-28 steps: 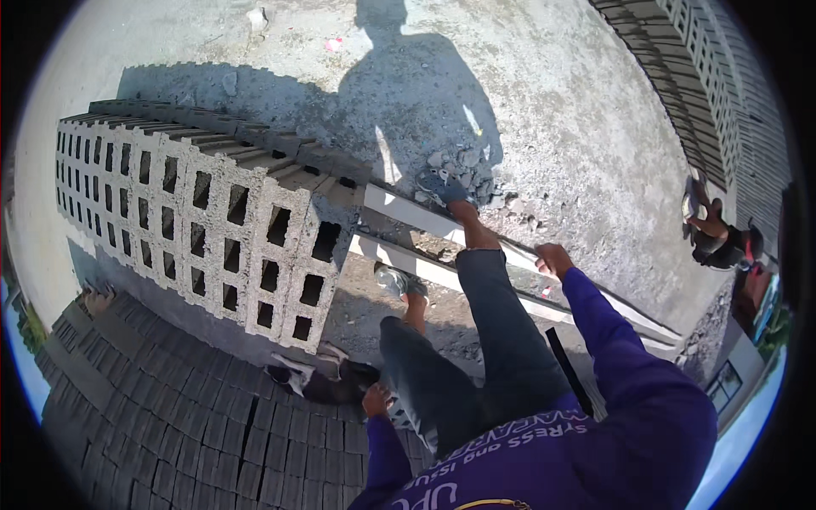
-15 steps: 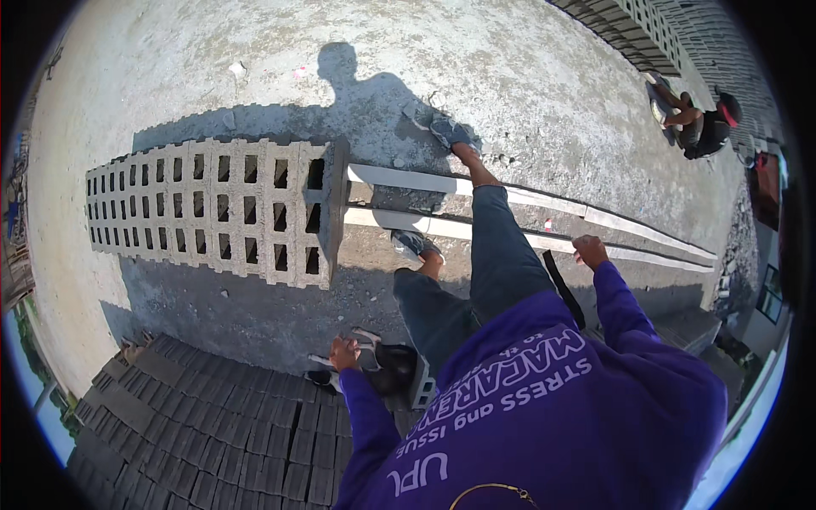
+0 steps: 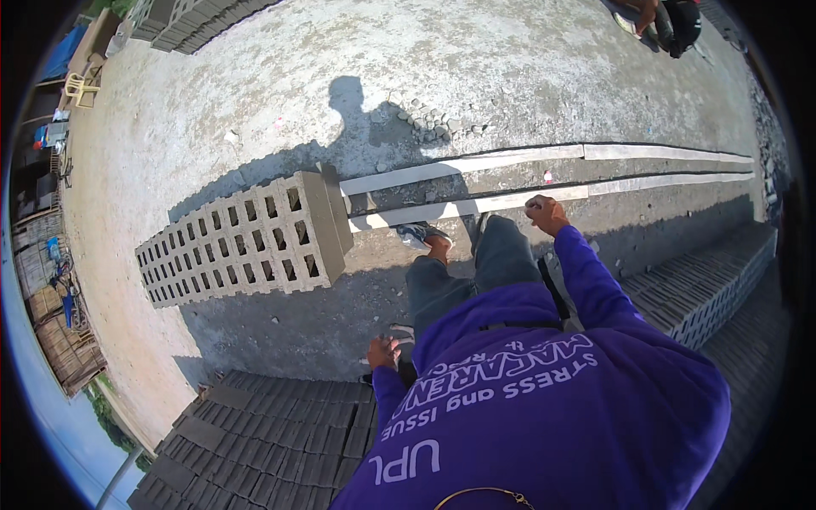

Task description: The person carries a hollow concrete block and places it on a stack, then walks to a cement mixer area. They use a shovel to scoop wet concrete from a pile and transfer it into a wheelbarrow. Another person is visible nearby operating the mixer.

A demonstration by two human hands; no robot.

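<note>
My left hand [image 3: 384, 351] hangs low beside my hip, its fingers curled with nothing seen in them. Behind it, part of another person's limbs shows, mostly hidden by my body. My right hand [image 3: 546, 214] is held out in front of me with bent fingers, and looks empty. It is above the nearer of two pale flat strips [image 3: 416, 214] on the ground. A row of grey hollow concrete blocks [image 3: 246, 242] stands on the left end of these strips, apart from both hands. One of my feet [image 3: 435, 245] is beside the nearer strip.
Stacked grey blocks [image 3: 272, 433] fill the lower left, and another long stack [image 3: 714, 285] lies at the right. More blocks [image 3: 191, 25] stand at the upper left, near a yellow chair [image 3: 80, 88]. A crouching person [image 3: 671, 25] is at the top right. Small stones [image 3: 438, 123] lie beyond the strips.
My view has turned, and the block row sits lower and slants more. My front foot has come back from beyond the far strip. Both hands stay curled; neither has taken hold of a block.
</note>
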